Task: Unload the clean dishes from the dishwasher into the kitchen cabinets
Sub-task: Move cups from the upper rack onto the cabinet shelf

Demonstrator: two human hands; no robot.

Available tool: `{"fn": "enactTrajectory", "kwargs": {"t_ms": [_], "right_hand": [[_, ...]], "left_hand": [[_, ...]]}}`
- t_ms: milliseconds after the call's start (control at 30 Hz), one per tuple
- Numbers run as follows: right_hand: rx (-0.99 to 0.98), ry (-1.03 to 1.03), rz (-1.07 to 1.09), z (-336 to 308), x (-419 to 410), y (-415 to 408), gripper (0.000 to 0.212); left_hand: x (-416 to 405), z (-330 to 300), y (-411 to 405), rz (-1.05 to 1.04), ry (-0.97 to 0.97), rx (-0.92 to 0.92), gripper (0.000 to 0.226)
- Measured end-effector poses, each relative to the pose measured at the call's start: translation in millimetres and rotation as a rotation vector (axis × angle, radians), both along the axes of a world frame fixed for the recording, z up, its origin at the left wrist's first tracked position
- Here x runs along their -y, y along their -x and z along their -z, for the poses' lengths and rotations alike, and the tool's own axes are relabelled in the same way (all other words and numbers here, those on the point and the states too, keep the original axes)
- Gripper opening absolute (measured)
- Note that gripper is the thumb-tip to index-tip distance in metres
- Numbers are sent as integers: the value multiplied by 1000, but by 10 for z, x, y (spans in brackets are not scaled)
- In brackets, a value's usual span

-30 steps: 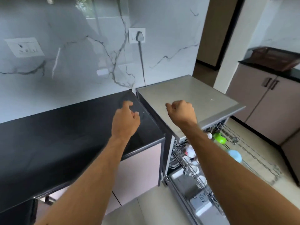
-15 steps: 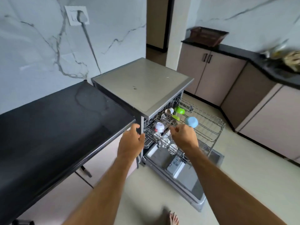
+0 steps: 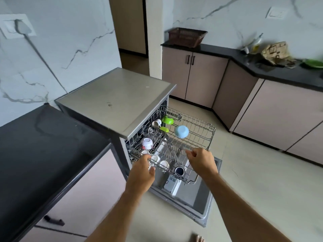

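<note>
Reaching over the open dishwasher point(image 3: 122, 95) — left hand point(image 3: 142, 172) apparently gripping the rack point(image 3: 201, 137) rim, right hand point(image 3: 201, 162) loosely curled at its front rail, contact unclear — blue bowl point(image 3: 181, 131) inside.

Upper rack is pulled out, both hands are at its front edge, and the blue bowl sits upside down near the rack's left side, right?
Not quite. The head view shows the blue bowl upside down toward the right side of the upper rack, not the left. The rest holds: the rack is pulled out, with the left hand and right hand at its front edge.
</note>
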State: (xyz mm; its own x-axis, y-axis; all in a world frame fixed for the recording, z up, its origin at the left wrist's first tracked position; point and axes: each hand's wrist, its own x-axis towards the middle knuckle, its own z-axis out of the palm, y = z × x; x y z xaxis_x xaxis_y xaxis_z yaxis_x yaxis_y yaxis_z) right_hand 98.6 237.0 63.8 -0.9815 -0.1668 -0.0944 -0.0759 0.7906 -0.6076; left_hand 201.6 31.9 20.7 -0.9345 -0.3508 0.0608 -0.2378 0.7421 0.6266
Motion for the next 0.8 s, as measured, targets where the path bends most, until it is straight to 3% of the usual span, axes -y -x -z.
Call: {"fn": "enactTrajectory", "kwargs": {"t_ms": [500, 633, 800], "right_hand": [[193, -3, -194, 805, -569, 1395, 18], [301, -9, -279, 1152, -382, 1560, 26], [419, -76, -395, 1581, -106, 1659, 42]], "left_hand": [[-570, 561, 1141, -165, -35, 149, 50], [-492, 784, 1253, -195, -89, 211, 59], [-223, 1119, 1636, -215, -140, 281, 53]]}}
